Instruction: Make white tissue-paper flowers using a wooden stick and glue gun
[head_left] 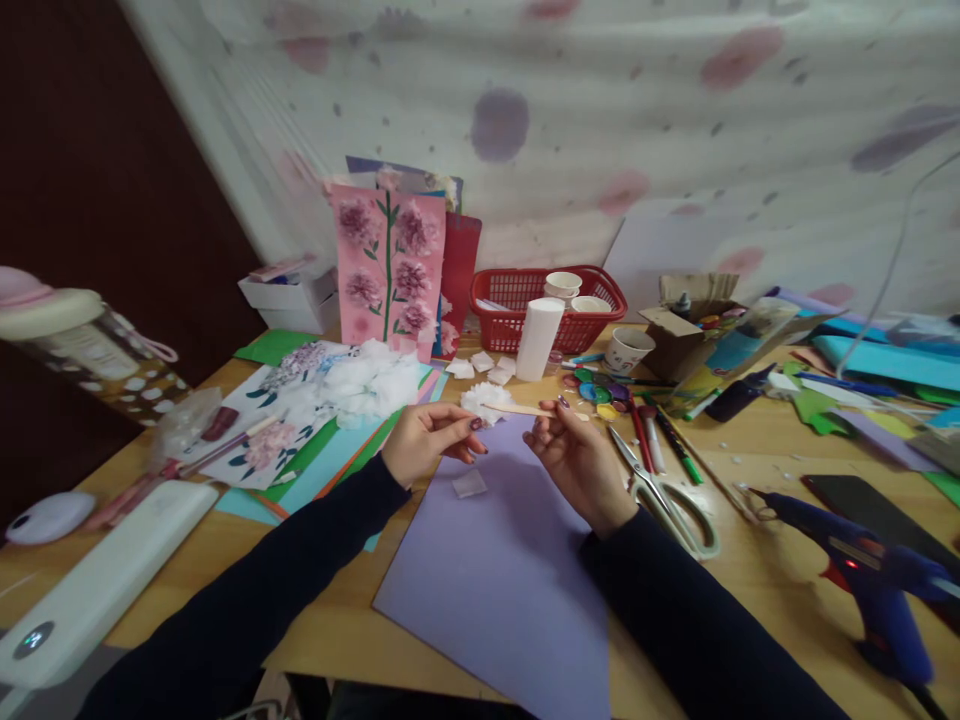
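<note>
Cluttered wooden craft surface (750, 560), floral cloth behind. One lilac paper sheet (510, 560) at near edge, under both hands. One blue glue gun (862, 570) at right edge; one pair of pale-handled scissors (667, 495) just right of right hand. Left hand (427, 440), grip pinching white tissue flower (484, 402). Right hand (581, 460), grip pinching thin wooden stick (521, 409); long axis runs left-right, tip at flower. One small white tissue scrap (469, 484) on sheet, nearer left hand.
</note>
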